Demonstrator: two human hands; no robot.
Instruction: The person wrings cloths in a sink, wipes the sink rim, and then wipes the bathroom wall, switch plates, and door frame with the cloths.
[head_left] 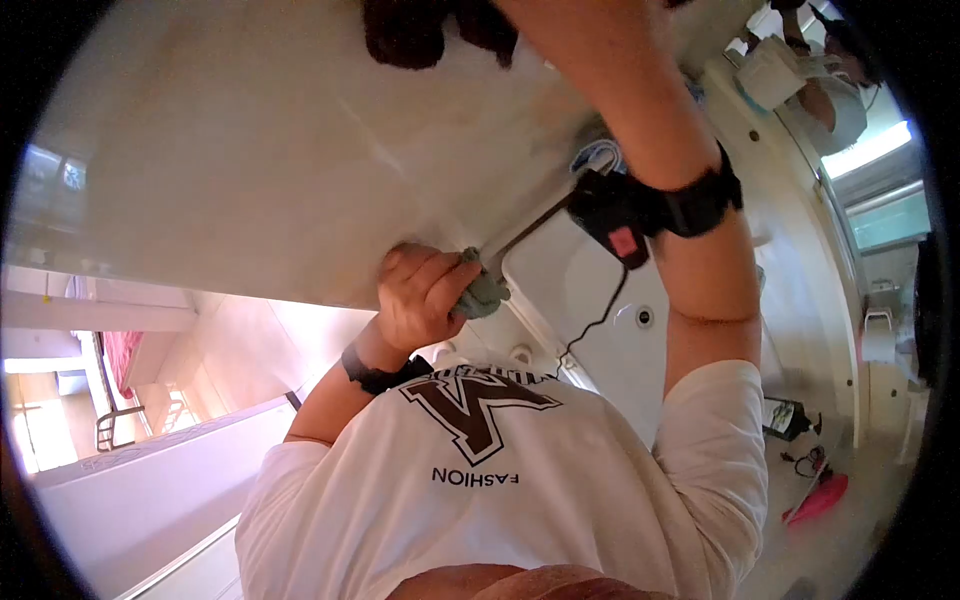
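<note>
Our left hand (pixel 418 290) clamps a crumpled grey-green cloth (pixel 484 294) near the lower corner of a glossy off-white surface (pixel 250 190); our out-of-view right grip we cannot tell. A wavy black cord (pixel 603 321) crosses the white basin (pixel 585 285).

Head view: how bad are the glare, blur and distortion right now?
Head view: heavy fisheye curve, black corners; head view, far left: bright opening blown out white; head view, upper centre: faint glare streaks on glossy pale panel; head view, top: right forearm looks blurred, right hand out of frame; head view, middle: left hand and green cloth soft but distinguishable.
</note>
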